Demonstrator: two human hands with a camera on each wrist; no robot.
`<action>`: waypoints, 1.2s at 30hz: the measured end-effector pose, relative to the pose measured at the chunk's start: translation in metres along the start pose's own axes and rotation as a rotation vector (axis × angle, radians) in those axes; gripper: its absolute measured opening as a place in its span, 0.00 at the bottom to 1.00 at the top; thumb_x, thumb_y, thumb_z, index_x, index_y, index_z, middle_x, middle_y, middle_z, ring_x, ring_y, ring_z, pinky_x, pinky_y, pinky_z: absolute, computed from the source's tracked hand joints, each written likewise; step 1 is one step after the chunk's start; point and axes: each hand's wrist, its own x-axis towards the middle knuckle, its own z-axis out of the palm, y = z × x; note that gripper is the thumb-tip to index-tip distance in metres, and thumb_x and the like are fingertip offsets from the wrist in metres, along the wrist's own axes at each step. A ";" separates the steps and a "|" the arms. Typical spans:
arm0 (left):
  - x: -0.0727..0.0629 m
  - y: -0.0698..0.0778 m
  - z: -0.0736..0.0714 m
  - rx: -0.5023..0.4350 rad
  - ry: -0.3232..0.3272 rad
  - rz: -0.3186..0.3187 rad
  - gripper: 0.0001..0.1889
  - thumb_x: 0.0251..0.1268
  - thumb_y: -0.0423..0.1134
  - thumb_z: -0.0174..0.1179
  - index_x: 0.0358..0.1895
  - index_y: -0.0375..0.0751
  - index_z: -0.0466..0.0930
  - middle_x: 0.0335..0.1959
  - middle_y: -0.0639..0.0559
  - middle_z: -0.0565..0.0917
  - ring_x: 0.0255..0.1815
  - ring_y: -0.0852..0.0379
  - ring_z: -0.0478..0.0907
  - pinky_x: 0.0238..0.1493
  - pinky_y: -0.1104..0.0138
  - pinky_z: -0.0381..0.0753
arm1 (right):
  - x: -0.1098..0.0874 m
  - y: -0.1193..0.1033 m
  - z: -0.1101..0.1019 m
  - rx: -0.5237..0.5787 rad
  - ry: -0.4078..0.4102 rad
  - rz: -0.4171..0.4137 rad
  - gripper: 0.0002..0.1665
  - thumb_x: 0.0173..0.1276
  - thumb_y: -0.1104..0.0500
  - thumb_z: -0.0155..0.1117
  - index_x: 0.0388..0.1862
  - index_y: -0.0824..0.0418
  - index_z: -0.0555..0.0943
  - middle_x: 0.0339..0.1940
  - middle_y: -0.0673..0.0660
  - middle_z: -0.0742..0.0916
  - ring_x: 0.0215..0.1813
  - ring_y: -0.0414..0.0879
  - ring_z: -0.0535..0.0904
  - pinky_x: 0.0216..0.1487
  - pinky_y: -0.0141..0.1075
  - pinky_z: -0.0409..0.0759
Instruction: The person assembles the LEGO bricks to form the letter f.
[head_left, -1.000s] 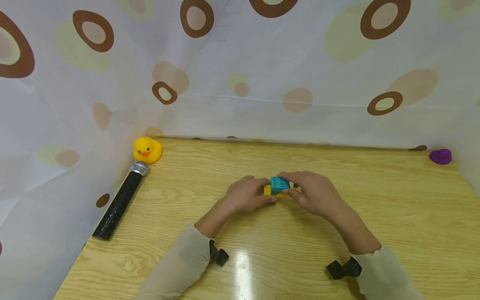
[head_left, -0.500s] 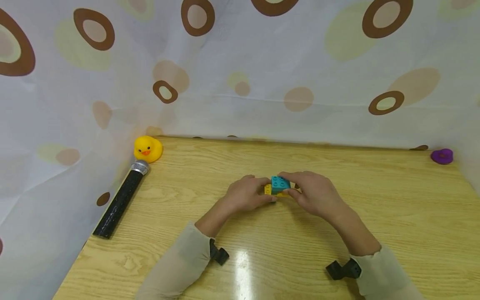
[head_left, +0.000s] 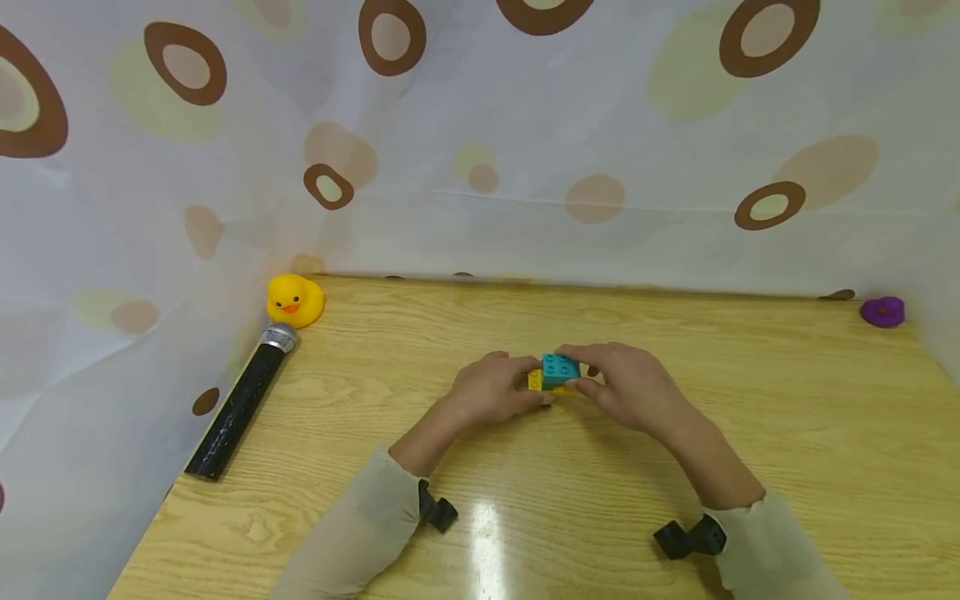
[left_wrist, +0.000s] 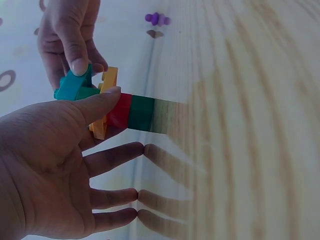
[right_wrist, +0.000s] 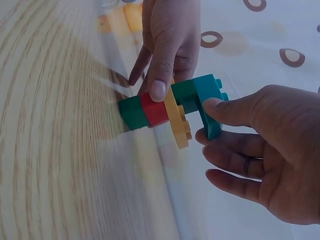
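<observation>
A stack of toy building bricks stands on the table in front of me. Lowest is a dark green brick (right_wrist: 133, 112), with a red brick (right_wrist: 156, 115) above it. Over the red one lies a wider yellow plate (right_wrist: 176, 122), which carries another green brick (right_wrist: 184, 94). The teal brick (head_left: 558, 368) tops the stack, its studs facing up and one end overhanging. My left hand (head_left: 491, 387) pinches the stack at the red brick, thumb in front, other fingers extended. From the right, my right hand (head_left: 637, 387) pinches the teal brick's overhanging end between thumb and fingers.
Toward the back left, a yellow rubber duck (head_left: 296, 301) sits by the head of a black microphone (head_left: 238, 408). A small purple toy (head_left: 883, 312) lies in the far right corner. A patterned curtain (head_left: 480, 233) encloses the back and sides of the wooden table (head_left: 420, 325).
</observation>
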 end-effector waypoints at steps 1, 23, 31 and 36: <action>0.000 0.000 0.000 0.002 0.001 0.001 0.32 0.72 0.60 0.59 0.73 0.52 0.72 0.67 0.53 0.81 0.77 0.43 0.66 0.69 0.45 0.74 | 0.000 0.001 0.000 0.014 -0.004 0.001 0.24 0.70 0.59 0.69 0.65 0.54 0.82 0.51 0.56 0.90 0.40 0.47 0.84 0.35 0.41 0.81; -0.001 0.000 0.000 0.006 -0.003 -0.027 0.32 0.71 0.63 0.58 0.74 0.54 0.71 0.67 0.54 0.81 0.78 0.44 0.66 0.68 0.45 0.74 | 0.001 0.003 0.003 0.165 -0.026 0.029 0.23 0.73 0.59 0.67 0.66 0.57 0.80 0.58 0.58 0.88 0.50 0.52 0.86 0.48 0.49 0.84; 0.000 -0.001 0.002 -0.009 0.009 -0.011 0.32 0.71 0.63 0.58 0.73 0.53 0.73 0.64 0.53 0.83 0.76 0.44 0.67 0.67 0.45 0.75 | 0.001 0.007 0.005 0.207 -0.019 0.011 0.22 0.73 0.59 0.66 0.65 0.57 0.80 0.59 0.58 0.87 0.53 0.54 0.85 0.51 0.52 0.84; 0.001 -0.002 0.002 -0.008 0.018 0.004 0.31 0.70 0.63 0.59 0.71 0.53 0.75 0.55 0.55 0.87 0.72 0.46 0.72 0.63 0.49 0.79 | 0.001 0.009 0.005 0.212 -0.016 0.007 0.23 0.73 0.58 0.66 0.66 0.56 0.80 0.60 0.58 0.87 0.55 0.55 0.85 0.52 0.53 0.84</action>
